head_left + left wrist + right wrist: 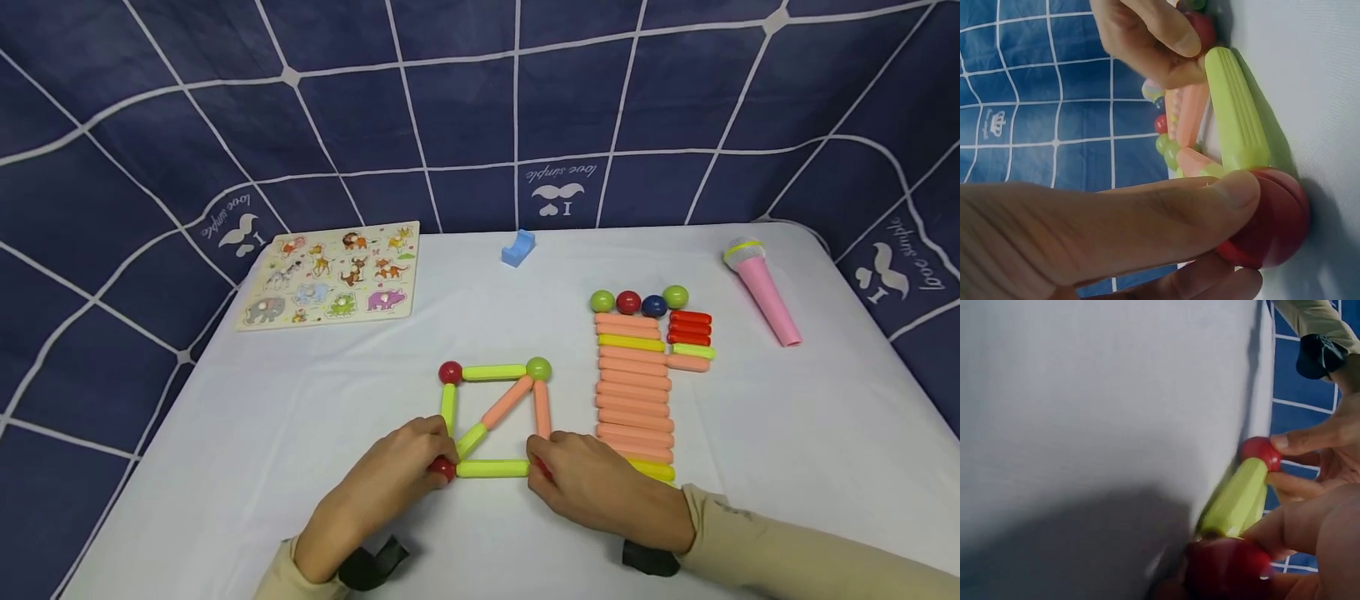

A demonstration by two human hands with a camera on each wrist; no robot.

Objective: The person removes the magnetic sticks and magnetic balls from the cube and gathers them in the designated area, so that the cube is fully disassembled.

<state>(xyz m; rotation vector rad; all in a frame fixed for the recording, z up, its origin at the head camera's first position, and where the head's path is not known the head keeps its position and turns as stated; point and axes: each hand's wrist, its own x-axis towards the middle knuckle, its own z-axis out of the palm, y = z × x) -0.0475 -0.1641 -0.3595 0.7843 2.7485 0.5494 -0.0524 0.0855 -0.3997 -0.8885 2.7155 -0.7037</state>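
On the white tablecloth lies a square frame of rods and balls with a diagonal rod (504, 406). My left hand (408, 457) pinches the red ball (1275, 219) at its front left corner between thumb and fingers. At the front right corner, the fingers of my right hand (585, 479) grip another red ball (1229, 569), mostly hidden in the head view. A yellow-green rod (492, 468) spans these two balls. The far corners hold a red ball (450, 372) and a green ball (538, 369), joined by a yellow-green rod (495, 372).
Right of the frame lie a column of salmon rods (633, 387), short red rods (690, 327) and several loose balls (628, 302). A pink toy microphone (768, 296) lies farther right. Behind are an animal puzzle board (326, 287) and a blue block (518, 248).
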